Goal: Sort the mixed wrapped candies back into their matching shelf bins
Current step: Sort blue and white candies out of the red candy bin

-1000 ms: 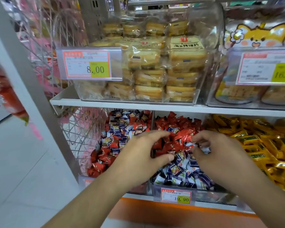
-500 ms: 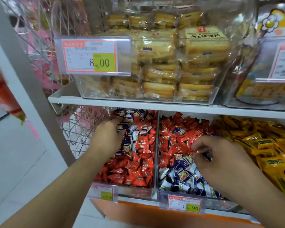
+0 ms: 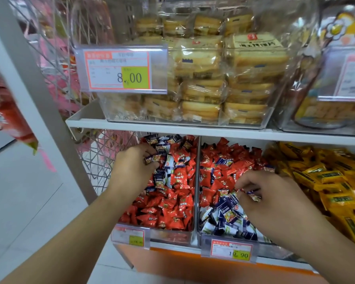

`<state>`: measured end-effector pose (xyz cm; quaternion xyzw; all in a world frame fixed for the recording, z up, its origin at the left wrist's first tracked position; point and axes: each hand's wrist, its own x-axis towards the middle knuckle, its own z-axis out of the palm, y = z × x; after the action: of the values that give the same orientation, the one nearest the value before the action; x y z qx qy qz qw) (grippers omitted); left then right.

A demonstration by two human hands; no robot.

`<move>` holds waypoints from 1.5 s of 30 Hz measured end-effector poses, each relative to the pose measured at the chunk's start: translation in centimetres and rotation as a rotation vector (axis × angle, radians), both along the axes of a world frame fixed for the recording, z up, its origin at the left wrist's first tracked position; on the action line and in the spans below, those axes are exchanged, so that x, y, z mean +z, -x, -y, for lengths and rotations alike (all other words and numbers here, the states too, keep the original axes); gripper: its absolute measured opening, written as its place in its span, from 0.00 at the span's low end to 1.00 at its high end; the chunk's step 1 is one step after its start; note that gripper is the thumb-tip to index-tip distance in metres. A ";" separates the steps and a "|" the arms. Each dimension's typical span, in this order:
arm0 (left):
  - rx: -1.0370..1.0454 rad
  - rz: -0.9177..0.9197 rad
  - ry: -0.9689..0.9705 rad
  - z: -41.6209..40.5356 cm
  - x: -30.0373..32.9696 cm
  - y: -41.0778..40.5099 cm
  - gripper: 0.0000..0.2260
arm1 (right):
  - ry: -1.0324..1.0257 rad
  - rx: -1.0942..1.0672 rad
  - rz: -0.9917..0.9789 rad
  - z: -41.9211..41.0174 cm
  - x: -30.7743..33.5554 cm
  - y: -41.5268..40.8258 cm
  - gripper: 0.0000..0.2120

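— Looking down from the head view: where are the hands?
— Left hand point(image 3: 131, 167) is in the left bin point(image 3: 172, 235), fingers curled, pinching a blue candy point(image 3: 152, 158) near the back. Right hand point(image 3: 260, 193) is in the middle bin point(image 3: 197, 201), fingers bent round a small wrapped candy point(image 3: 254, 196); its colour is too blurred to tell.
— And the candies themselves?
— Left bin: mostly red candies point(image 3: 168, 212), with blue ones scattered toward the back. Middle bin: red at the back, a blue-and-white heap point(image 3: 228, 220) at the front, just under the right hand. The two bins touch along a clear wall.
— Anything beside them?
— Yellow packs point(image 3: 326, 181) in the next bin to the right. Price tags point(image 3: 231, 251) clip to the bin fronts. On the shelf point(image 3: 193, 131) above, a clear tub of cakes point(image 3: 213, 83) with a tag reading 8.00.
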<state>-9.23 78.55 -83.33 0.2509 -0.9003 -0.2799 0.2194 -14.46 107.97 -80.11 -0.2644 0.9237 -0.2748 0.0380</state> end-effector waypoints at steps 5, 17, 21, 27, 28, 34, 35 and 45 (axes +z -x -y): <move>-0.097 -0.180 -0.462 -3.5 3.2 -2.1 0.12 | 0.099 0.059 -0.001 0.3 0.5 -0.6 0.13; -0.460 0.011 -0.685 -11.9 4.0 -2.6 0.11 | 0.196 0.138 -0.080 -0.7 0.7 -0.9 0.16; -0.427 0.000 -0.537 -10.9 4.2 -2.4 0.09 | -0.086 0.054 0.004 -1.7 1.1 -0.1 0.25; -0.162 -0.084 -0.196 -5.6 2.8 -0.9 0.09 | -0.164 0.038 -0.005 -1.0 1.3 -0.3 0.19; -0.124 -0.054 -0.116 -4.7 2.6 -0.5 0.12 | -0.161 0.040 -0.009 -0.8 1.3 -0.4 0.17; -0.198 0.184 0.104 -1.3 -0.1 2.6 0.29 | -0.176 0.051 -0.046 0.0 0.4 0.0 0.13; -0.206 0.197 0.120 -1.1 -0.4 2.9 0.29 | -0.177 0.055 -0.051 0.1 0.3 0.1 0.12; -0.169 0.078 0.150 -0.9 -0.8 2.1 0.13 | -0.141 0.080 -0.031 0.5 0.1 -0.2 0.08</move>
<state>-11.31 79.44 -84.15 0.1679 -0.9445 -0.2194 0.1780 -14.29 107.47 -80.01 -0.3017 0.9299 -0.2033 0.0533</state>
